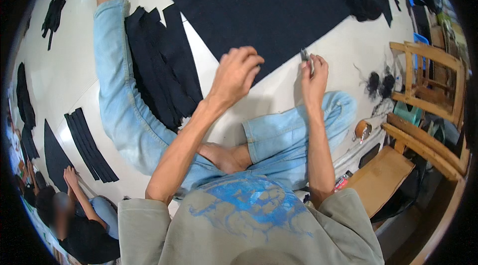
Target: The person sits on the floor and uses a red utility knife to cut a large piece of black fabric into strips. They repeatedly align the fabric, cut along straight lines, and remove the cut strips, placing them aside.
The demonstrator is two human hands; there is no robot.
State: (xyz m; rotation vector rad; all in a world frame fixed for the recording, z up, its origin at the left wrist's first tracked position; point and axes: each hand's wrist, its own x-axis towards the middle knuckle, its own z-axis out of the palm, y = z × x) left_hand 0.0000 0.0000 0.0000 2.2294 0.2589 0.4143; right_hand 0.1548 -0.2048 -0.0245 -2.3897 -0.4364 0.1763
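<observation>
A large sheet of black cloth [269, 11] lies spread on the pale floor in front of me. My left hand [236, 73] is over its near corner, fingers curled in toward the thumb; what they hold, if anything, is too small to make out. To the right, just off the cloth's slanted edge, my right hand [314, 78] grips a small grey metal tool [304, 55], possibly thread snips, its tip pointing away from me. Several long black cloth pieces [162, 61] lie overlapped between my outstretched left leg and the large sheet.
Black strips [89, 145] and a black panel [56, 153] lie at the left, where another person [82, 215] sits, a hand on the panel. Dark thread tangles [381, 85], a tape roll [363, 129], a wooden frame [433, 78] and a brown board [381, 180] stand or lie at right.
</observation>
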